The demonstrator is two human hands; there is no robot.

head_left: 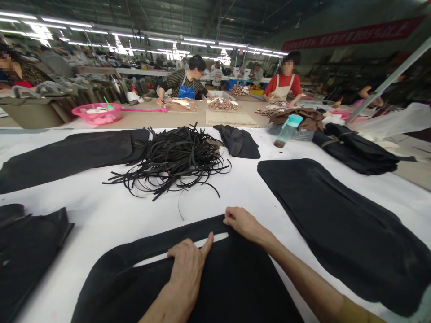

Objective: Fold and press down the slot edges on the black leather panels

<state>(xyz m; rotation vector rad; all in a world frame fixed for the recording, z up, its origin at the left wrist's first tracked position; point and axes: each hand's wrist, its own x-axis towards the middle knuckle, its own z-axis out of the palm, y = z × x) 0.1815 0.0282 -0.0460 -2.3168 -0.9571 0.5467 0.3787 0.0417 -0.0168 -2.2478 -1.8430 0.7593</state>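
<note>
A black fabric panel [249,273] with a rounded corner lies in front of me on the white table. Along its far side runs a narrow white strip [151,259]; whether it is a slot showing the tabletop or a separate piece, I cannot tell. My left hand [188,264] rests on the panel across this strip, thumb stretched out and apart from the bent fingers. At the panel's far edge, just past the strip's right end, my right hand [240,222] is closed in a pinch on the fabric. The tips of its fingers are partly hidden.
A tangled heap of black strips [182,154] lies beyond the panel. Other black panels lie left and right [340,224]. A teal-lidded bottle [288,130] stands farther back. Across the far table [191,117], with a pink basin [97,114], people work with their hands on brown pieces.
</note>
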